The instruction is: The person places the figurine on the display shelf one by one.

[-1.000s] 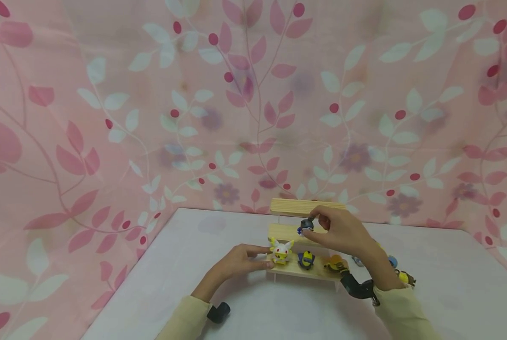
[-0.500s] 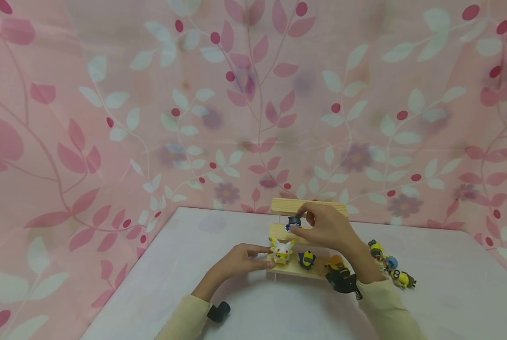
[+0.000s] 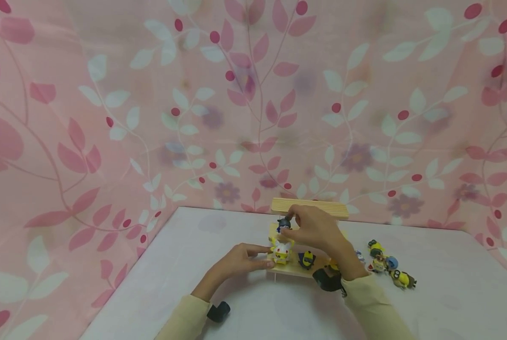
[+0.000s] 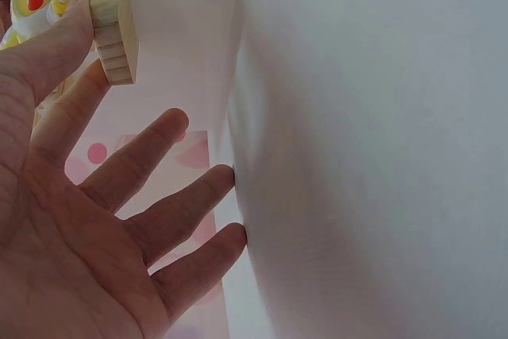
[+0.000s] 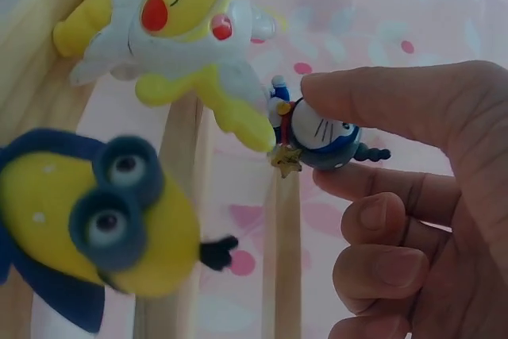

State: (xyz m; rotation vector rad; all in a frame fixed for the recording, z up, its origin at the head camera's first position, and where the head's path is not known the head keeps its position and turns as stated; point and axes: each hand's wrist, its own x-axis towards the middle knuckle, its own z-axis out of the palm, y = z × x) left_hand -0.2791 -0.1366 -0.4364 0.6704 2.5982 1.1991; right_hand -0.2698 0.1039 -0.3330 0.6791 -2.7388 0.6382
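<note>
And it's the right hand (image 3: 317, 227) up at the middle shelf (image 3: 273, 232), thumb and forefinger pinching the blue figure (image 3: 284, 225) over that shelf's left end! In the right wrist view the grip shows clearly: thumb on one side, forefinger on the other, the remaining fingers curled in toward the palm. Whether the blue figure's feet touch the wood, the views can't tell.

Down to the left hand (image 3: 236, 261), thumb and forefinger holding the left end of the lower shelf (image 3: 289, 270), its other three fingers fanned out beneath, as the left wrist view shows.

Look along that lower shelf: the white-and-yellow figure (image 3: 280, 253) stands at the left end, just beside the left hand; the caped figure (image 3: 307, 259) takes the middle; and an orange figure (image 3: 333, 264) peeks out at right, partly hidden behind the right wrist's black camera (image 3: 327, 280). The top shelf (image 3: 338, 210) rises behind the right hand.

Over on the white table (image 3: 151, 288), right of the stand, a cluster of figures (image 3: 403, 279) lies close together, and a pink leafy backdrop (image 3: 253, 94) spans the rear.
</note>
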